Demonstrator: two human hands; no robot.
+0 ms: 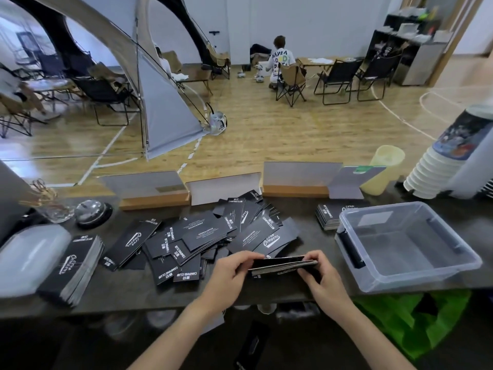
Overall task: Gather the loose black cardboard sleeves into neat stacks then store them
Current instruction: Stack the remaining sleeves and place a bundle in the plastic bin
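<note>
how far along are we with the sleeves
Done: two neat stacks stand on the counter, a tall stack at left and a short stack behind the bin. In hand: the left hand and right hand square a small bundle. Left: the loose pile is large, and the clear bin holds nothing.

Cup stack [437, 166] cut off at right edge; tent [149, 84] cropped above.
</note>
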